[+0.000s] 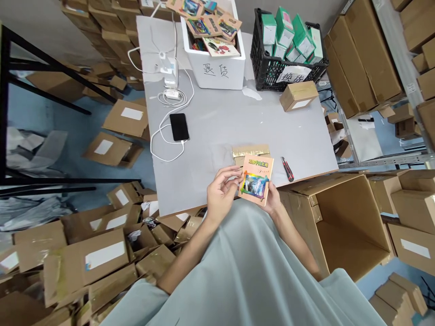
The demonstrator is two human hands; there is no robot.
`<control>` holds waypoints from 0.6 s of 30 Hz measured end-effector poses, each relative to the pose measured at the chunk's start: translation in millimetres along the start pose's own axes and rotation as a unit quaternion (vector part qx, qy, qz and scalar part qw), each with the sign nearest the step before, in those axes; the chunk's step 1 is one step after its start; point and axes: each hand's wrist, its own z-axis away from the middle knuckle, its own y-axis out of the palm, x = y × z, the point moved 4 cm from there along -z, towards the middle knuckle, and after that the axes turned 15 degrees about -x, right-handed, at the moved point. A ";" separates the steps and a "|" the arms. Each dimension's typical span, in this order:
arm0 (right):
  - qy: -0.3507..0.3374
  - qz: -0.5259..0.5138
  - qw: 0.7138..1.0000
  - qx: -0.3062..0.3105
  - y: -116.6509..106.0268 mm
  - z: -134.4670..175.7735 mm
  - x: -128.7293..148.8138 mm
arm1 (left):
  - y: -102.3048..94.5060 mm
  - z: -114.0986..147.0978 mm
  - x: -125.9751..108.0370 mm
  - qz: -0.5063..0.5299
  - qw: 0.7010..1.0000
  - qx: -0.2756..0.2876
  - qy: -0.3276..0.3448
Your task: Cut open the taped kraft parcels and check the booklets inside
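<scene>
A small orange-pink booklet (255, 180) with a rainbow-framed picture and a title on its cover is held over the table's front edge. My right hand (273, 198) grips it from the right and below, its fingers mostly hidden behind it. At the booklet's left edge, my left hand (222, 190) is closed, thumb and fingertips pinched against that edge. Just behind the booklet lies a flat cardboard box (246, 149) with shiny tape, partly covered by it. To the right, a red and black utility knife (287, 169) rests on the table.
On the grey table (217, 117) stand a white foam box (217, 74) of booklets, a black crate (263, 68) of green-white boxes and a small carton (299, 96). A phone (179, 127) lies plugged in at left. A large open carton (346, 226) sits at right; cartons crowd the floor.
</scene>
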 end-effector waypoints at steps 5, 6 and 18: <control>0.002 -0.006 1.000 0.007 0.9 -5.0 4.8 | 8.6 -7.6 -2.6 0.006 1.000 -0.003 0.000; 0.004 -0.006 1.000 0.008 1.4 -6.7 6.4 | 10.2 -9.3 -3.3 0.005 1.000 -0.003 0.000; -0.016 -0.014 1.000 0.008 4.2 -25.0 20.7 | 21.3 -25.6 -2.8 0.037 0.999 -0.007 -0.006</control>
